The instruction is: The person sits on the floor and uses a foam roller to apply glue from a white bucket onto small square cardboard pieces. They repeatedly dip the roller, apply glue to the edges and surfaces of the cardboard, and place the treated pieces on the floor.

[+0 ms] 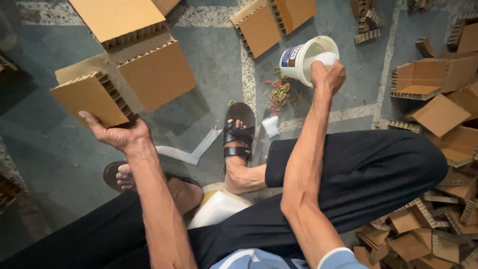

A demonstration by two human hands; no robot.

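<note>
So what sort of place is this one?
Probably a small floor-level packaging workshop: honeycomb cardboard blocks strewn over the stone floor, a heap of cardboard offcuts, and a white tub at hand.

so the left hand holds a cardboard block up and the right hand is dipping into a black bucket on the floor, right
Not quite: the bucket is white, not black. The head view shows the right hand at its rim, while the left hand holds the cardboard block up.
</note>
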